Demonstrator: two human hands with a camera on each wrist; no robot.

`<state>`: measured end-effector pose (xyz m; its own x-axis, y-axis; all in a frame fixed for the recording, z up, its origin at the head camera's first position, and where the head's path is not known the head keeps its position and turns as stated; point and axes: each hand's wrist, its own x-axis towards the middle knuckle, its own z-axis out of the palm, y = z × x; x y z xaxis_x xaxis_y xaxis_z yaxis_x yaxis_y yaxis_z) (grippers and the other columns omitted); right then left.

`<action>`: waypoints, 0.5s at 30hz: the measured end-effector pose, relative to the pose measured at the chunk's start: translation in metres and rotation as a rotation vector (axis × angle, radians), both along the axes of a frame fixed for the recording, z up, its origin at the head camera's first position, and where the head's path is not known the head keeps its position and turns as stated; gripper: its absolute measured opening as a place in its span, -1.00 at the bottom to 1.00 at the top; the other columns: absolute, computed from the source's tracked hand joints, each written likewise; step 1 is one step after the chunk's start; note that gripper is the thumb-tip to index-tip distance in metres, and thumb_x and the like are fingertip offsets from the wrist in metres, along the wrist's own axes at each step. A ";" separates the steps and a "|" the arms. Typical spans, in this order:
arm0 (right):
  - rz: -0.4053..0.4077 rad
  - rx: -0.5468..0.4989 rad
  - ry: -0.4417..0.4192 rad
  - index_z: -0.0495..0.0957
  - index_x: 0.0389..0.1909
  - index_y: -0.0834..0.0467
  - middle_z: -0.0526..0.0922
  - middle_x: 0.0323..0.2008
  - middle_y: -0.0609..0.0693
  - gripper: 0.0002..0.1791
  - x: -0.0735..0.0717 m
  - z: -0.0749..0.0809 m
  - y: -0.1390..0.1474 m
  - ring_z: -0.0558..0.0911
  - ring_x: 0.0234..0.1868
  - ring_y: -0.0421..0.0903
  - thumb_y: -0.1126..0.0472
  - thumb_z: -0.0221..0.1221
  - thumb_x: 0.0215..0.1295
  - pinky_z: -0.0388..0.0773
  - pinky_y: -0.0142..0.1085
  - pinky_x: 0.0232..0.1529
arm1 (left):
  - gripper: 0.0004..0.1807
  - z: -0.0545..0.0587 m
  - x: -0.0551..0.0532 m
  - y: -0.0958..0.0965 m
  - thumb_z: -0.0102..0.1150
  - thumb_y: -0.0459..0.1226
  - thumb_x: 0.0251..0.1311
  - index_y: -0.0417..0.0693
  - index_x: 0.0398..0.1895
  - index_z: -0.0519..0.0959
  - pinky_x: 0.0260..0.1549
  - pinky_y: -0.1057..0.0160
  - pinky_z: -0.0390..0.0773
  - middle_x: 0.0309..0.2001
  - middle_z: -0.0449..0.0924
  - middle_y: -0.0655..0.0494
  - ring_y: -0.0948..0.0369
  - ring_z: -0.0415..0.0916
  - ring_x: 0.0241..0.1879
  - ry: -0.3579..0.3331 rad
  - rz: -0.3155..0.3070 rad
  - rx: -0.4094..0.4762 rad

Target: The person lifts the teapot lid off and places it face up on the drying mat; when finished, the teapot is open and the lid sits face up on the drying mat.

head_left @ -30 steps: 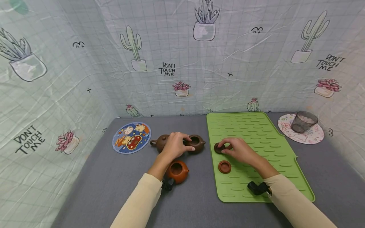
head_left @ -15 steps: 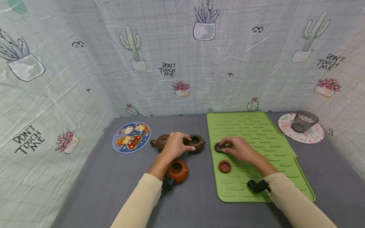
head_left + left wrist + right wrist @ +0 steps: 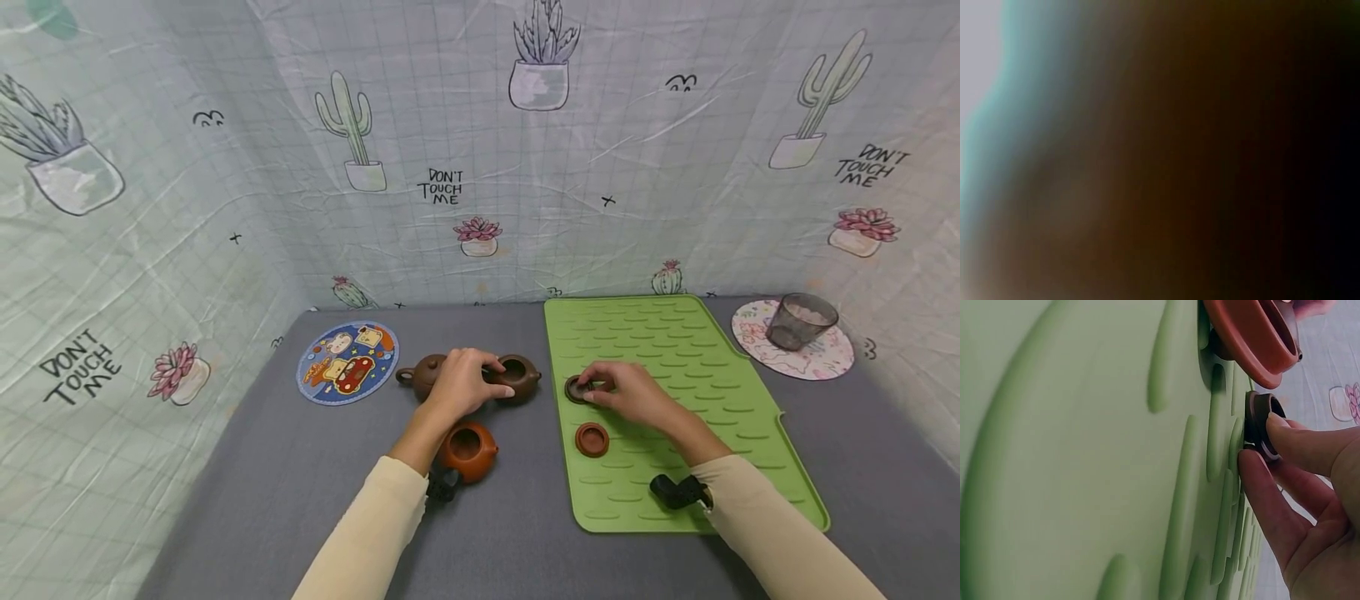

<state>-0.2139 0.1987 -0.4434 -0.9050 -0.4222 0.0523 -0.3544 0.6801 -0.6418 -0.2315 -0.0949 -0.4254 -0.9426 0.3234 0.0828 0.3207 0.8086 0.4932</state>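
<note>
In the head view, my left hand [image 3: 465, 382] holds a dark brown teapot [image 3: 525, 385] whose top is uncovered, thumb and fingers by its opening. A second dark brown teapot [image 3: 423, 375] shows partly behind that hand. With thumb and fingertips, my right hand [image 3: 626, 396] pinches a dark brown teapot lid [image 3: 574, 390] on the green mat [image 3: 660, 333]. In the right wrist view the thumb lies over the rim of this lid [image 3: 1261, 422]. A reddish-brown lid [image 3: 592, 440] lies nearer on the mat. The left wrist view is dark and blurred.
An orange-brown uncovered teapot [image 3: 467, 454] stands under my left wrist. At the back left lies a blue patterned round mat [image 3: 348, 363]. A dark translucent cup [image 3: 801, 321] stands on a pink and white round mat [image 3: 813, 362] at the back right. Printed fabric [image 3: 480, 125] hangs behind the table.
The dark lid under my right fingers has levelled on the mat, and its inner ring now shows. My left hand stays on the teapot.
</note>
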 end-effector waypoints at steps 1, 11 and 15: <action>-0.001 0.000 -0.001 0.67 -0.08 0.18 0.75 0.06 0.23 -0.83 0.000 0.000 0.000 0.79 -0.08 0.09 0.35 0.28 0.35 0.68 -0.23 -0.16 | -0.66 0.000 0.000 0.000 0.55 -0.02 0.05 0.11 -0.12 0.79 0.19 -0.04 0.59 0.07 0.75 0.03 -0.02 0.62 0.13 0.001 0.000 0.000; -0.004 -0.001 -0.013 0.66 -0.08 0.20 0.74 0.06 0.26 -0.84 0.001 -0.001 -0.001 0.81 -0.10 0.07 0.34 0.27 0.36 0.64 -0.33 -0.23 | -0.66 0.000 0.000 0.000 0.56 -0.01 0.04 0.10 -0.13 0.79 0.22 -0.06 0.57 0.07 0.74 0.02 -0.03 0.60 0.14 -0.006 0.007 0.004; -0.008 0.019 -0.013 0.66 -0.07 0.18 0.74 0.07 0.25 -0.84 0.001 0.001 -0.002 0.81 -0.12 0.04 0.33 0.27 0.36 0.63 -0.33 -0.23 | -0.65 0.000 0.000 0.001 0.55 -0.01 0.04 0.09 -0.13 0.78 0.21 -0.06 0.58 0.08 0.74 0.02 -0.03 0.60 0.14 -0.013 0.008 0.002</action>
<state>-0.2130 0.1969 -0.4427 -0.9091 -0.4154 0.0325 -0.3404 0.6954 -0.6329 -0.2318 -0.0940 -0.4259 -0.9463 0.3153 0.0713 0.3075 0.8101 0.4992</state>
